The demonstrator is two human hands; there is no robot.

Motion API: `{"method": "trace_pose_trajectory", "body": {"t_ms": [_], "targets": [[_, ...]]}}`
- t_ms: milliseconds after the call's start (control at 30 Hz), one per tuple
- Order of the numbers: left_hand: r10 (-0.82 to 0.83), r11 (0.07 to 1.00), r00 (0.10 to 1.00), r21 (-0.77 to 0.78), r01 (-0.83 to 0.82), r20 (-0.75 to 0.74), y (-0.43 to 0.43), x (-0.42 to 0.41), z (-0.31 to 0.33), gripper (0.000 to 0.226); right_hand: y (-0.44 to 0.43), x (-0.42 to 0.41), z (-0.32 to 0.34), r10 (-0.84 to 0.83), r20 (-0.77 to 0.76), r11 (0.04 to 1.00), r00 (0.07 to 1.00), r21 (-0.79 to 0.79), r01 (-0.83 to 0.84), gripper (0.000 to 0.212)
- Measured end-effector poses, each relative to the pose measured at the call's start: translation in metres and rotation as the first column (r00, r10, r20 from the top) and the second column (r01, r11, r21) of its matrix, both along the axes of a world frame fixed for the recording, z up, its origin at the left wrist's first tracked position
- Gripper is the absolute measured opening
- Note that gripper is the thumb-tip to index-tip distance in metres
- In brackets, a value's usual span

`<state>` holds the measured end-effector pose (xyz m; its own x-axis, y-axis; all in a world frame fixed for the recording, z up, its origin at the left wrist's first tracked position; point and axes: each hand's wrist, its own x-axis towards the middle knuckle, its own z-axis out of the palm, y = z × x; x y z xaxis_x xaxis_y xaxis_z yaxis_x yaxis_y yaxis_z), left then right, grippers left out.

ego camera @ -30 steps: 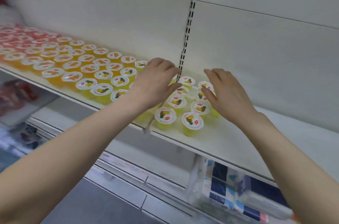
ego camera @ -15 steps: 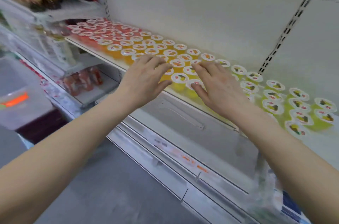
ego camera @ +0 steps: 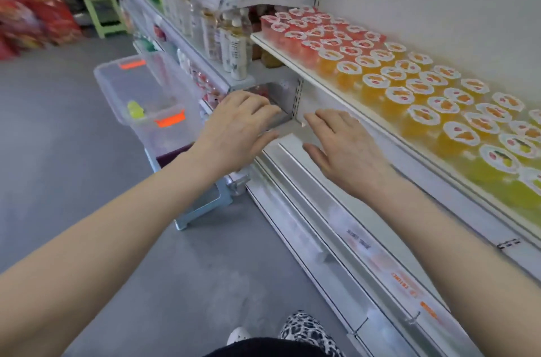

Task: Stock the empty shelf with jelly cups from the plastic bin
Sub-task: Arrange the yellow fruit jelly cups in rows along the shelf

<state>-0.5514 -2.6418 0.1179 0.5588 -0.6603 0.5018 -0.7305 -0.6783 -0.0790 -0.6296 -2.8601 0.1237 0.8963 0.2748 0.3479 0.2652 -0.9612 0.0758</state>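
jelly cups (ego camera: 399,94) cropped right, red bags (ego camera: 38,17) blurred

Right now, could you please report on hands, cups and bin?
Left hand and right hand open, empty, below the shelf. Jelly cups in rows on it. Plastic bin holds one yellowish cup. Nothing in the way.

Upright red, orange, yellow jelly cups (ego camera: 409,87) on the shelf (ego camera: 292,64); clear plastic bin (ego camera: 117,87) with one yellow cup (ego camera: 135,109)

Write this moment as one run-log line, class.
left hand: open, empty | right hand: open, empty | plastic bin: yellow cup inside | shelf: jelly cups in rows
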Motion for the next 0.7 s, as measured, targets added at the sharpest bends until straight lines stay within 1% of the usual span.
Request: {"method": "trace_pose_trajectory", "body": {"t_ms": [200, 400, 600, 700], "targets": [[0.122, 0.992, 0.99, -0.021, -0.124, -0.063, 0.068, 0.033, -0.023, 0.047, 0.064, 0.066, -0.02, 0.147, 0.001, 0.989, 0.989, 0.01, -0.147, 0.054], [0.263, 0.961, 0.959, -0.061, -0.27, -0.109, 0.124, 0.084, -0.046, 0.045, 0.118, 0.145, -0.039, 0.299, -0.014, 0.953, 0.954, 0.043, -0.299, 0.051], [0.395, 0.912, 0.899, -0.041, -0.409, -0.191, 0.174, 0.15, -0.065, 0.048, 0.167, 0.241, -0.057, 0.41, -0.04, 0.91, 0.911, 0.085, -0.405, 0.051], [0.451, 0.881, 0.854, -0.023, -0.472, -0.259, 0.195, 0.188, -0.073, 0.05, 0.189, 0.292, -0.065, 0.433, -0.11, 0.901, 0.895, 0.09, -0.425, 0.054]]}}
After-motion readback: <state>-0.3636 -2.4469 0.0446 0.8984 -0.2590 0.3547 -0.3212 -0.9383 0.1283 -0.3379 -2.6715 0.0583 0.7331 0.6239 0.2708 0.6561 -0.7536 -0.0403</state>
